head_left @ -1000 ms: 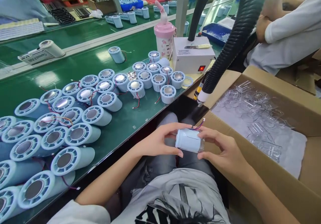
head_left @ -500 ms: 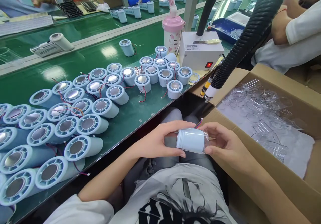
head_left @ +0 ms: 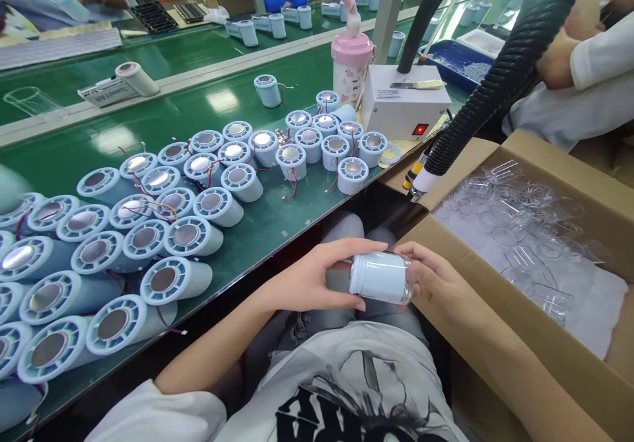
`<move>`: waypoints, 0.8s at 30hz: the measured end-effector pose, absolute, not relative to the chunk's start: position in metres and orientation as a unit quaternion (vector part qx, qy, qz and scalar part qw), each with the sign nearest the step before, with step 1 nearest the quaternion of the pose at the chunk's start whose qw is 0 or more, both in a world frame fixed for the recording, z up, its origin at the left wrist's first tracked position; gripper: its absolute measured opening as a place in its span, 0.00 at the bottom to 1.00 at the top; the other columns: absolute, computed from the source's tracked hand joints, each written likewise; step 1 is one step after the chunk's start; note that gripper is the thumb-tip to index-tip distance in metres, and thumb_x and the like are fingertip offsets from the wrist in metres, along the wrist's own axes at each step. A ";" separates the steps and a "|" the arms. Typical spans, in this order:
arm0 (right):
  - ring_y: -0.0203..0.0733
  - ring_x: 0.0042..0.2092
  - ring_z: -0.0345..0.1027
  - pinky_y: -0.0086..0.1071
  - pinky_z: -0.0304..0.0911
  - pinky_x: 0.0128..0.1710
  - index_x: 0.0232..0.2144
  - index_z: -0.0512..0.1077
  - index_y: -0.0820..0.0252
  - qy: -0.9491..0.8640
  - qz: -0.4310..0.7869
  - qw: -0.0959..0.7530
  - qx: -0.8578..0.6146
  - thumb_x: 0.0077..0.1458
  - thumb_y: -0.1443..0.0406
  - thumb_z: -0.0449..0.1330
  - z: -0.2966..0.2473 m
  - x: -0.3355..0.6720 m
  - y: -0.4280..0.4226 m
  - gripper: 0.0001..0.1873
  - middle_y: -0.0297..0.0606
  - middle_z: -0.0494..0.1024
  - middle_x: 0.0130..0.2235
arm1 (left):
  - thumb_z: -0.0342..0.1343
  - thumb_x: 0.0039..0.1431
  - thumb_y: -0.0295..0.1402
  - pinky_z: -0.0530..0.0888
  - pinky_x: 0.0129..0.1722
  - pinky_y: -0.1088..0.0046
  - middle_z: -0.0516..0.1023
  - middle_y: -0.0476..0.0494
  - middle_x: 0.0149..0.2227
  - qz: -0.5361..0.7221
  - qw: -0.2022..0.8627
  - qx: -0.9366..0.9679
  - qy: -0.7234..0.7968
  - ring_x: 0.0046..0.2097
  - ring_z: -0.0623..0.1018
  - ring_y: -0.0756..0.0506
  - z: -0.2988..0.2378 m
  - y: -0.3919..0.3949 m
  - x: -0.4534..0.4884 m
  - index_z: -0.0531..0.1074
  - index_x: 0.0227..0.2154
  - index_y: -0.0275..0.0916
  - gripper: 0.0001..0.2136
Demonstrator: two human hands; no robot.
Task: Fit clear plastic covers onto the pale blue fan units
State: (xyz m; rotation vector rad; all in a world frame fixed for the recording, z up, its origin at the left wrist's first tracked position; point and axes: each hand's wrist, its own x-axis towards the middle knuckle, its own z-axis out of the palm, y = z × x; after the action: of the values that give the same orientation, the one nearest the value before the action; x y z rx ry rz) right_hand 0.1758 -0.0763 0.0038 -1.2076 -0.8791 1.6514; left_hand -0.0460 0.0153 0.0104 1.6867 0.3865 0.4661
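Observation:
Over my lap I hold a pale blue cylinder on its side between both hands. My left hand grips its left end, thumb under, fingers curled over the top. My right hand closes round its right end, where a clear plastic cap sits on the cylinder. Many more pale blue cylinders with round metal faces and red wires lie in rows on the green bench to my left.
An open cardboard box of clear plastic parts stands at my right. A black ribbed hose hangs above it beside a white control box and a pink bottle. Other people sit at the right and across the bench.
My right hand has pushed the clear cap further onto the cylinder's right end and closed more tightly round it. The red wire end that stuck up above the cylinder is out of sight.

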 end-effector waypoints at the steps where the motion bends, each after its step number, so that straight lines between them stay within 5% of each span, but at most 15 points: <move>1: 0.37 0.25 0.73 0.28 0.73 0.24 0.39 0.68 0.58 -0.342 0.675 0.436 -0.487 0.53 0.45 0.65 0.003 0.175 -0.076 0.25 0.31 0.76 0.27 | 0.69 0.49 0.32 0.72 0.58 0.63 0.70 0.39 0.61 0.205 0.627 0.733 0.166 0.62 0.71 0.38 0.009 0.015 -0.045 0.66 0.61 0.46 0.34; 10: 0.35 0.16 0.68 0.20 0.61 0.14 0.26 0.66 0.59 -0.269 0.738 0.385 -0.485 0.51 0.37 0.58 -0.001 0.166 -0.074 0.31 0.34 0.75 0.16 | 0.71 0.47 0.35 0.71 0.58 0.68 0.75 0.40 0.57 0.195 0.677 0.682 0.198 0.61 0.72 0.39 0.033 0.025 -0.068 0.73 0.55 0.45 0.30; 13: 0.31 0.14 0.66 0.18 0.60 0.13 0.25 0.70 0.63 -0.249 0.766 0.357 -0.472 0.53 0.36 0.54 -0.003 0.167 -0.073 0.34 0.39 0.77 0.18 | 0.53 0.63 0.48 0.75 0.50 0.71 0.81 0.45 0.43 0.190 0.687 0.664 0.225 0.54 0.78 0.44 0.063 0.034 -0.101 0.75 0.53 0.50 0.18; 15: 0.30 0.14 0.66 0.17 0.59 0.13 0.25 0.73 0.65 -0.228 0.791 0.338 -0.457 0.56 0.37 0.52 -0.003 0.168 -0.072 0.37 0.42 0.78 0.20 | 0.45 0.68 0.47 0.75 0.51 0.69 0.81 0.47 0.43 0.187 0.687 0.663 0.232 0.53 0.78 0.45 0.064 0.033 -0.105 0.73 0.55 0.52 0.19; 19: 0.26 0.13 0.64 0.15 0.56 0.11 0.24 0.76 0.67 -0.183 0.827 0.304 -0.435 0.64 0.41 0.42 -0.002 0.169 -0.070 0.41 0.43 0.79 0.22 | 0.70 0.48 0.37 0.75 0.51 0.65 0.72 0.39 0.59 0.231 0.657 0.692 0.191 0.61 0.71 0.37 0.026 0.016 -0.065 0.73 0.54 0.47 0.28; 24: 0.27 0.12 0.61 0.16 0.52 0.09 0.20 0.72 0.65 -0.239 0.819 0.299 -0.428 0.60 0.37 0.42 -0.004 0.167 -0.072 0.41 0.39 0.74 0.18 | 0.69 0.50 0.32 0.76 0.50 0.68 0.72 0.38 0.55 0.216 0.654 0.696 0.205 0.56 0.74 0.40 0.006 0.004 -0.039 0.68 0.58 0.42 0.30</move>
State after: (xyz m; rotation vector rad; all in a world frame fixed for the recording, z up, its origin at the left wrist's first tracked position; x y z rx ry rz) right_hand 0.1669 -0.0724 -0.0044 -1.1361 -0.6346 2.1752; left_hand -0.0392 0.0038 0.0057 1.5780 0.4644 0.4909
